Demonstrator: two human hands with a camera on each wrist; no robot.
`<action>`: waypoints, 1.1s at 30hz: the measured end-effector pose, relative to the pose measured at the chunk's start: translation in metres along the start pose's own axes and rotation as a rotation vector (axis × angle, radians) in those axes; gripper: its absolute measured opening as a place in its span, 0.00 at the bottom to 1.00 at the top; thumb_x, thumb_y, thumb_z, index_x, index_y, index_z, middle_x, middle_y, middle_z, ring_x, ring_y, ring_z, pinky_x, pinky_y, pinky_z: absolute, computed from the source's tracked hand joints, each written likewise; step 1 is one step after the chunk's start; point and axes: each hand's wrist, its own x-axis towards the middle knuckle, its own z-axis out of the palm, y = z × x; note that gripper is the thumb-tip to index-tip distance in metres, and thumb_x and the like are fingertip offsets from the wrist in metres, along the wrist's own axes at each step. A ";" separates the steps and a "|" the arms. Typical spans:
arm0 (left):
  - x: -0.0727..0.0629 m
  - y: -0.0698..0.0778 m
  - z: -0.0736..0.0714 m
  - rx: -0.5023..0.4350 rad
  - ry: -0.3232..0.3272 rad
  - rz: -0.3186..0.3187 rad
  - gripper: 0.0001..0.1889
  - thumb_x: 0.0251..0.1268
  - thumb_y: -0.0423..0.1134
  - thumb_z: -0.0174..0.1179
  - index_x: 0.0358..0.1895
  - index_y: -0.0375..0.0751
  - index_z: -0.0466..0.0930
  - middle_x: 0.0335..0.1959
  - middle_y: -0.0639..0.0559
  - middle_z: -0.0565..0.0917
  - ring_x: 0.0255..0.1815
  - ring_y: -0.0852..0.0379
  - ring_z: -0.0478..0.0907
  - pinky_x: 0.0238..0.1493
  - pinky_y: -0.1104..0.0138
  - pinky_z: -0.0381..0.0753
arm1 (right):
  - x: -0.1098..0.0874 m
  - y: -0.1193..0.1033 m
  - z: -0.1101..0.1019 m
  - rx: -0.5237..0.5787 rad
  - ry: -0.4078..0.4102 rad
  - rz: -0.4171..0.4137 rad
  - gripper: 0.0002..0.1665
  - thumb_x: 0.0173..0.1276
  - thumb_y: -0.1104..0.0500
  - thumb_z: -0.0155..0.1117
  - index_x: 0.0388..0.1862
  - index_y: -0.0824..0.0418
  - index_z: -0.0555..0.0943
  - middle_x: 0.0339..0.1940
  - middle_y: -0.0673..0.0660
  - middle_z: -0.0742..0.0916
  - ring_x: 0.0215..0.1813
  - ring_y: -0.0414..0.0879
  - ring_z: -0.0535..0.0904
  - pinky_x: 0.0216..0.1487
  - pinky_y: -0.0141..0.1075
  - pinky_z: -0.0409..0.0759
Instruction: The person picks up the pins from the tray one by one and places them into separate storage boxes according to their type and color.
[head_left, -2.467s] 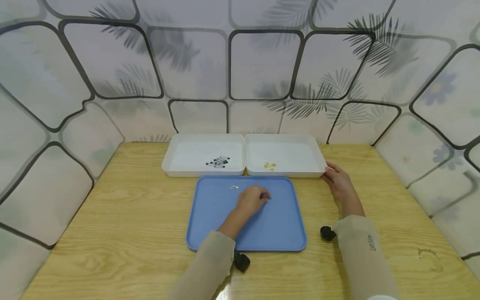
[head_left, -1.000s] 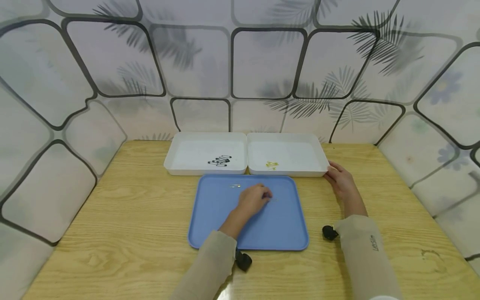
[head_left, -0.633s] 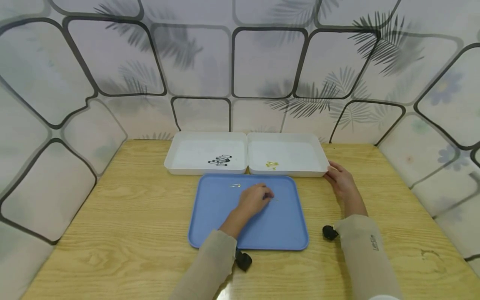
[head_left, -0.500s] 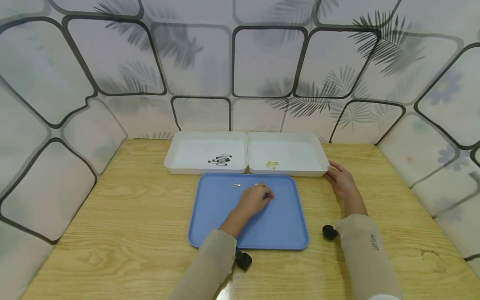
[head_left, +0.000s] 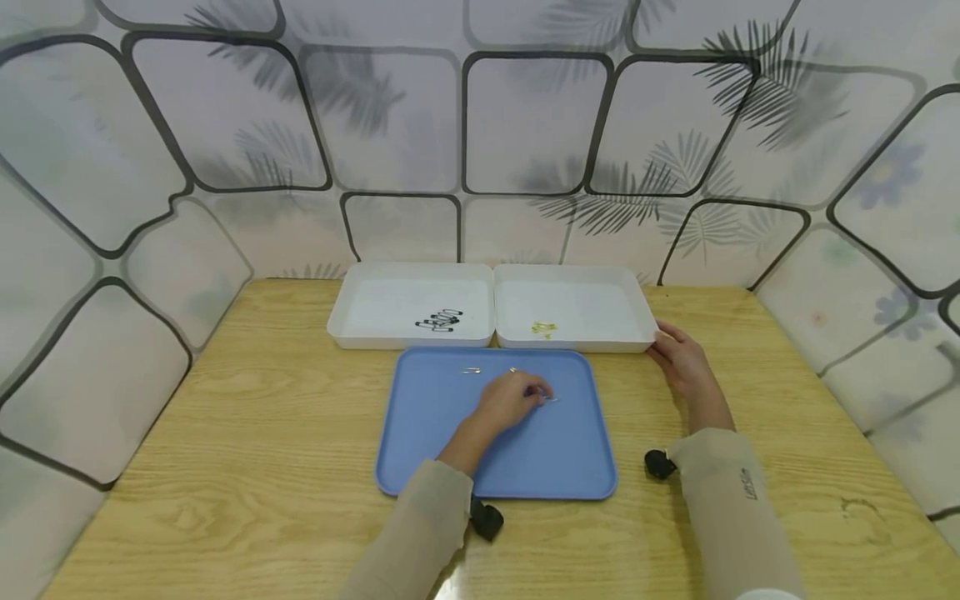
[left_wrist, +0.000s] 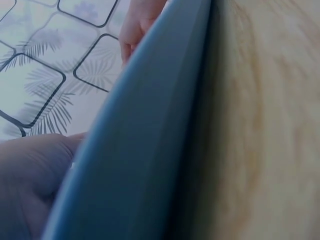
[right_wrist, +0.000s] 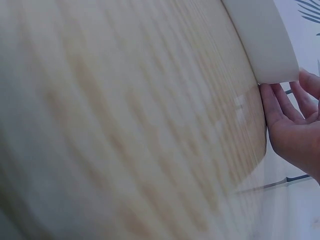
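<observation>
My left hand (head_left: 510,398) is low over the blue tray (head_left: 555,467), thumb and forefinger pinching a small, thin safety pin (head_left: 552,398) whose end shows past the fingertips. In the left wrist view the tray's rim hides most of that hand (left_wrist: 30,175). Gold safety pins (head_left: 471,370) lie near the tray's far edge, and another gold bit (head_left: 513,369) peeks out behind the knuckles. With thumb and fingers on either side of its corner, my right hand (head_left: 681,362) holds the right white tray (head_left: 592,344); the right wrist view shows the fingertips at that corner (right_wrist: 275,70).
Black safety pins (head_left: 440,321) lie in the left white tray (head_left: 375,340). A few yellow-gold pins (head_left: 543,328) sit in the right one. Both white trays stand side by side behind the blue tray on a wooden table (head_left: 262,433), before a patterned wall covering (head_left: 405,125).
My left fingertips have shifted slightly right and closed on the small pin. A gold bit behind the knuckles has come into sight. My right hand has stayed at the white tray's corner.
</observation>
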 end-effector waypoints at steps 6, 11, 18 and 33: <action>0.001 0.001 -0.005 -0.095 -0.015 -0.033 0.06 0.59 0.36 0.62 0.37 0.50 0.85 0.29 0.59 0.79 0.36 0.59 0.74 0.37 0.67 0.73 | 0.002 0.000 0.000 -0.005 0.006 0.014 0.36 0.71 0.66 0.48 0.73 0.64 0.47 0.65 0.60 0.62 0.60 0.42 0.68 0.63 0.34 0.58; 0.001 0.002 -0.009 -0.115 0.006 -0.022 0.06 0.58 0.34 0.62 0.37 0.48 0.85 0.29 0.58 0.80 0.35 0.59 0.75 0.35 0.68 0.72 | 0.002 -0.001 0.001 0.005 0.004 0.011 0.36 0.71 0.66 0.49 0.73 0.64 0.47 0.62 0.59 0.66 0.57 0.41 0.70 0.63 0.34 0.58; 0.008 0.005 -0.022 -0.082 -0.007 -0.042 0.09 0.59 0.32 0.59 0.38 0.49 0.85 0.31 0.56 0.81 0.34 0.58 0.75 0.31 0.69 0.71 | -0.001 0.000 0.000 0.003 -0.002 0.007 0.36 0.71 0.66 0.48 0.73 0.64 0.46 0.46 0.51 0.77 0.47 0.38 0.76 0.63 0.34 0.58; 0.044 0.016 -0.064 0.015 -0.029 -0.090 0.07 0.64 0.38 0.58 0.42 0.52 0.83 0.35 0.57 0.80 0.21 0.61 0.70 0.20 0.71 0.67 | -0.003 -0.002 0.003 -0.028 0.020 0.036 0.35 0.72 0.65 0.47 0.73 0.62 0.47 0.70 0.59 0.58 0.65 0.43 0.62 0.63 0.33 0.59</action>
